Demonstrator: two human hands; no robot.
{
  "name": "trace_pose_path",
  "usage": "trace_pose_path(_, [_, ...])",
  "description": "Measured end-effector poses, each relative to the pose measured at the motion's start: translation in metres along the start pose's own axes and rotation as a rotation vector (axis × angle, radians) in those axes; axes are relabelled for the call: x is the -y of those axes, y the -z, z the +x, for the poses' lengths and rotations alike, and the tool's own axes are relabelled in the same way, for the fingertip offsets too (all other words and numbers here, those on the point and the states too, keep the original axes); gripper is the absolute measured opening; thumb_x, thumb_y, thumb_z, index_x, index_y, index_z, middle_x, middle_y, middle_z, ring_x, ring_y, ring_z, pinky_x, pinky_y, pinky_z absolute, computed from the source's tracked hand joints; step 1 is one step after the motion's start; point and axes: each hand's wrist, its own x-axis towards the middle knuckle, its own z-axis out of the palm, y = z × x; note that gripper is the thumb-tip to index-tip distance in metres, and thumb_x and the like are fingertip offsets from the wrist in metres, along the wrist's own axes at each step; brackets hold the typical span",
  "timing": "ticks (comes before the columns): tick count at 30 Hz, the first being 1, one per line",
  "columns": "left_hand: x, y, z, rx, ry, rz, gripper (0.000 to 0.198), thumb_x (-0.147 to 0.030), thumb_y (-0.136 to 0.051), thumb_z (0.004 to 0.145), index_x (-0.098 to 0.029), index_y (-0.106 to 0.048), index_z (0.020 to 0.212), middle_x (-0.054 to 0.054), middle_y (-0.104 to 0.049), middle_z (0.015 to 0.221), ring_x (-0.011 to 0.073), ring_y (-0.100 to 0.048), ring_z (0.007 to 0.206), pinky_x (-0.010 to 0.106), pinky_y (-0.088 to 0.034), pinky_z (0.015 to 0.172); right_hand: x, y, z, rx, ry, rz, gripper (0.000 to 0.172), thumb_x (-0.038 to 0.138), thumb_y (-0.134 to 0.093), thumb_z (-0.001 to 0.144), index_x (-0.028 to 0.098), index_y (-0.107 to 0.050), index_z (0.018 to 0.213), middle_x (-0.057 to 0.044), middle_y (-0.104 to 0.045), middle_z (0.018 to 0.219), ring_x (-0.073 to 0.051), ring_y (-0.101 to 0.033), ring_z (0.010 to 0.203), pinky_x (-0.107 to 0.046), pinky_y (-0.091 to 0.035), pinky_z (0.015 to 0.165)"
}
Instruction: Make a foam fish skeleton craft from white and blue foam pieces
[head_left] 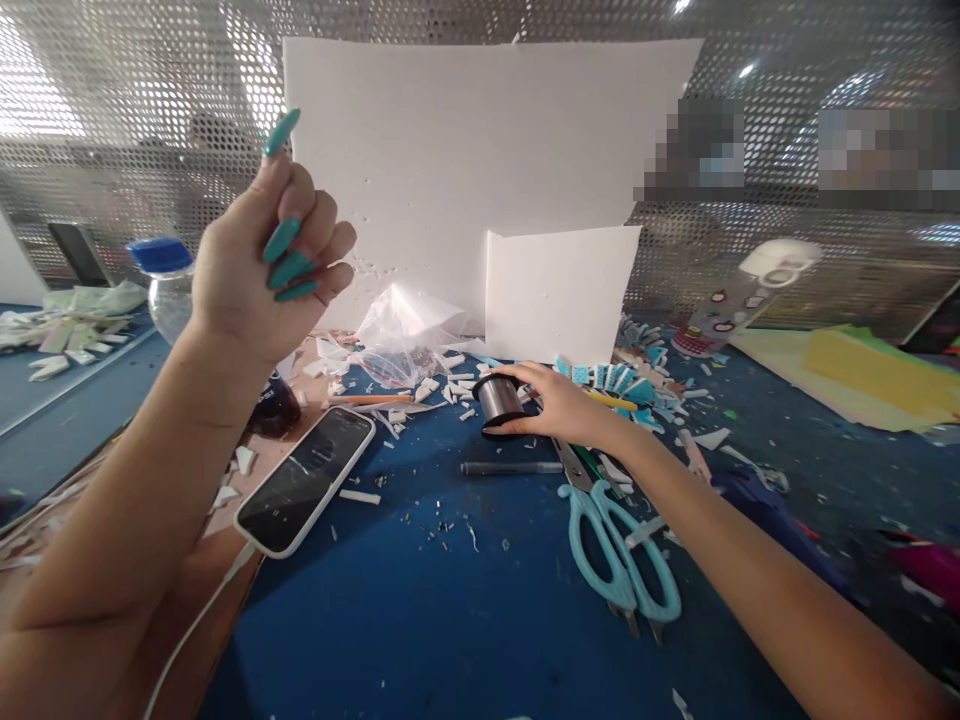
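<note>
My right hand (pixel 559 400) grips a black-flanged spool (pixel 499 400) wound with fine grey line, its thumb and fingers on the two rims. The spool rests low over the blue table, just behind a grey marker pen (pixel 511 468). Up at the left, my left hand (pixel 262 255) is raised with its fingers curled into the palm and the thumb pointing up. Whether a fine strand lies in those fingers cannot be made out. Light-blue-handled scissors (pixel 611 550) lie beside my right forearm, blades away from me.
A charging phone (pixel 306 482) lies at left, near a dark bottle (pixel 276 408) and a blue-capped bottle (pixel 169 285). White foam boards (pixel 562 295) stand behind scraps and a plastic bag (pixel 405 335). A tilted tumbler (pixel 739 300) and yellow sheets (pixel 885 375) are at right.
</note>
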Motion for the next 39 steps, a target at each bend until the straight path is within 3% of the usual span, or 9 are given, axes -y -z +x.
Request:
trace_pose_path(3, [-0.002,0.000,-0.001,0.012,-0.017,0.003,0.054,-0.023,-0.014,0.097,-0.016,-0.038,0.049,-0.003,-0.018,0.046,0.0092,-0.017,0.045,0.021,-0.014,0.037,0.002,0.000,0.000,0.007,0.029,-0.132,0.075,0.058,-0.064,0.066,0.029,-0.047,0.133,-0.010,-0.053,0.121,-0.036,-0.049,0.111,-0.050,-0.044,0.092])
trace_pose_path(6, [-0.004,0.001,-0.002,0.032,-0.030,0.007,0.055,-0.022,-0.012,0.097,-0.016,-0.039,0.050,-0.003,-0.017,0.046,0.0091,-0.017,0.045,0.020,-0.014,0.037,0.002,0.000,0.000,0.012,0.026,-0.193,0.093,0.059,-0.067,0.063,0.031,-0.028,0.143,-0.010,-0.049,0.129,-0.038,-0.041,0.120,-0.054,-0.038,0.098])
trace_pose_path(11, [-0.004,0.001,-0.001,0.041,-0.019,0.003,0.055,-0.022,-0.012,0.097,-0.015,-0.038,0.049,-0.003,-0.017,0.045,0.0088,-0.016,0.044,0.021,-0.013,0.037,0.003,0.003,-0.001,0.081,-0.022,-0.196,0.123,0.063,-0.071,0.051,0.028,-0.003,0.147,-0.009,-0.021,0.150,-0.043,-0.021,0.133,-0.058,-0.026,0.106])
trace_pose_path(13, [-0.003,0.001,-0.001,0.037,-0.018,-0.001,0.055,-0.022,-0.012,0.097,-0.015,-0.037,0.049,-0.003,-0.017,0.044,0.0087,-0.016,0.044,0.020,-0.013,0.037,0.003,0.005,-0.002,0.125,-0.061,-0.196,0.123,0.062,-0.072,0.049,0.023,-0.008,0.147,-0.011,-0.016,0.152,-0.043,-0.018,0.134,-0.056,-0.027,0.106])
trace_pose_path(16, [-0.003,0.001,0.000,0.038,-0.017,-0.004,0.055,-0.022,-0.012,0.097,-0.015,-0.038,0.049,-0.003,-0.017,0.045,0.0088,-0.016,0.044,0.020,-0.013,0.037,0.003,0.006,-0.003,0.168,-0.124,-0.162,0.110,0.061,-0.071,0.051,0.020,-0.027,0.142,-0.015,-0.031,0.145,-0.043,-0.030,0.129,-0.056,-0.035,0.101])
trace_pose_path(24, [-0.003,0.000,-0.001,0.023,0.008,0.012,0.054,-0.023,-0.013,0.097,-0.016,-0.036,0.049,-0.003,-0.018,0.045,0.0086,-0.017,0.044,0.020,-0.016,0.037,0.009,0.006,-0.004,0.036,-0.066,-0.032,0.083,0.056,-0.067,0.060,0.025,-0.042,0.133,-0.012,-0.050,0.131,-0.040,-0.049,0.114,-0.054,-0.045,0.090])
trace_pose_path(33, [0.001,0.001,0.001,0.009,0.029,-0.014,0.051,-0.022,-0.019,0.095,-0.016,-0.039,0.049,-0.003,-0.018,0.046,0.0097,-0.014,0.045,0.021,-0.015,0.037,0.016,0.002,-0.003,-0.009,0.061,-0.024,0.107,0.055,-0.070,0.060,0.030,-0.010,0.145,-0.005,-0.011,0.153,-0.039,-0.018,0.136,-0.052,-0.030,0.109])
trace_pose_path(36, [0.003,0.003,0.002,0.034,0.019,-0.021,0.050,-0.022,-0.021,0.095,-0.016,-0.040,0.049,-0.003,-0.019,0.046,0.0097,-0.014,0.046,0.022,-0.014,0.037,0.012,0.001,-0.003,0.062,-0.035,-0.092,0.111,0.060,-0.069,0.057,0.026,-0.011,0.145,-0.009,-0.012,0.152,-0.040,-0.017,0.135,-0.055,-0.031,0.106])
trace_pose_path(39, [0.004,0.003,0.001,0.039,0.031,-0.027,0.050,-0.021,-0.020,0.095,-0.016,-0.040,0.049,-0.003,-0.020,0.046,0.0100,-0.016,0.046,0.022,-0.014,0.038,0.008,-0.002,-0.002,0.087,-0.121,-0.101,0.104,0.059,-0.069,0.056,0.021,-0.024,0.142,-0.014,-0.027,0.146,-0.043,-0.031,0.128,-0.057,-0.038,0.100])
